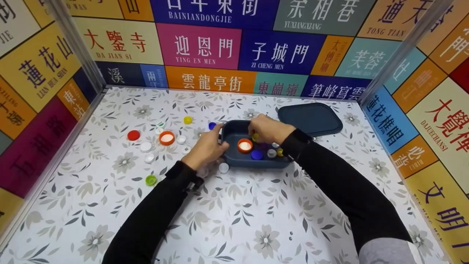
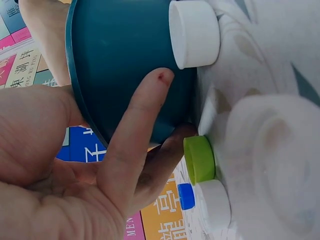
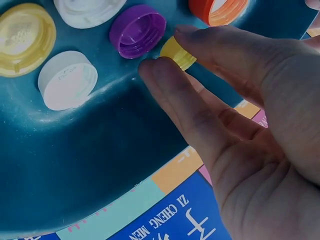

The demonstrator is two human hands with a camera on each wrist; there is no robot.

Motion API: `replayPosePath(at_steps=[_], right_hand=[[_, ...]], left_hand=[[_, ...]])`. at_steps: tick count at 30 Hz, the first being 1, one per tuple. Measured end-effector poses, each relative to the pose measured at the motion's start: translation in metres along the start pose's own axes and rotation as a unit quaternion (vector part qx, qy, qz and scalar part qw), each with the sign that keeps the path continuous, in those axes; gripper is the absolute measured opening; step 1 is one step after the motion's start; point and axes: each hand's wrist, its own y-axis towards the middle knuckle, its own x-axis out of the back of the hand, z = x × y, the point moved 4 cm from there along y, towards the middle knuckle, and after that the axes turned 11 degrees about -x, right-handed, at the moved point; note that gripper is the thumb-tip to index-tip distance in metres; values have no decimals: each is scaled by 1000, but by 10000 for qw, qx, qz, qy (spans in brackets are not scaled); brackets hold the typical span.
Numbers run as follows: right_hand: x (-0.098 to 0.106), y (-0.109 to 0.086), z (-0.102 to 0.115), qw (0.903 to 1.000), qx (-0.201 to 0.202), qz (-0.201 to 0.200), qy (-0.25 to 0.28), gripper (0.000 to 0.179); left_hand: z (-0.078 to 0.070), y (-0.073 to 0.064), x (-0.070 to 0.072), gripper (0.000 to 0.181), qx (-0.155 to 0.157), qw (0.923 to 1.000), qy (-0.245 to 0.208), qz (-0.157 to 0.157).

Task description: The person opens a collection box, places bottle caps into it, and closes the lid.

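Right sleeve [image 1: 340,187] sits nearest; right hand [image 1: 270,129] pinches a yellow cap [image 3: 178,54] inside the box [image 1: 253,164], left hand [image 1: 207,148] gripping its end. Looks like cap loading; next move probably calls for opening the pinch, clear of neighbouring caps [image 3: 137,31].

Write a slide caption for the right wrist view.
The right hand pinches a small yellow cap in a blue box, near a purple cap and an orange cap.

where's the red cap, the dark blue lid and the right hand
Red cap [image 1: 133,135]: head view, upward face.
Dark blue lid [image 1: 310,119]: head view, flat middle.
Right hand [image 1: 271,129]: head view, back of hand.
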Motion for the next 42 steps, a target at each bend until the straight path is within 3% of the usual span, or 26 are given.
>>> replayPosePath(at_steps=[18,31,42], right_hand=[[1,-7,-4,9984,-442,16,357,21],[4,-34,14,9969,-413,-394,548,27],[-8,-79,47,9878,17,-1317,827,27]], left_hand=[[1,5,0,84,81,10000,-26,32],[1,2,3,80,-139,9999,36,70],[2,1,0,81,-31,10000,19,80]])
